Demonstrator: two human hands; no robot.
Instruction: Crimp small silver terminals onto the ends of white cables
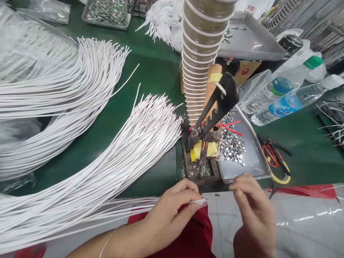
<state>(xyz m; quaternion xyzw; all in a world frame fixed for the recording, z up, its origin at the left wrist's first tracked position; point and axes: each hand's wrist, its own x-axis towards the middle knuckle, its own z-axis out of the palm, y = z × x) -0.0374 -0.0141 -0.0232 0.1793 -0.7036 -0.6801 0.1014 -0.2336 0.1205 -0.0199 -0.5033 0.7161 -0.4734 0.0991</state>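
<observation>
Several white wires (pixel 200 202) run through my left hand (pixel 177 206), pinched between thumb and fingers with their tips sticking out to the right. Beyond that hand a thick bundle of white wires (pixel 139 143) lies across the table, its cut ends at the upper right. My right hand (pixel 252 206), slightly blurred, is raised near the table edge with thumb and forefinger pinched together; whatever they hold is too small to make out. Between and beyond my hands stands a soldering fixture (pixel 204 138) with a black notched metal bracket. A metal tray (pixel 252 161) of small metal pieces (pixel 232 143) sits just past my right hand.
A ribbed hose (pixel 204 43) rises behind the fixture. More white wires (pixel 88 79) lie at the left. Two plastic bottles (pixel 290 102) and yellow-handled pliers (pixel 281 168) are at the right. Trays of small parts (pixel 106 14) stand at the back.
</observation>
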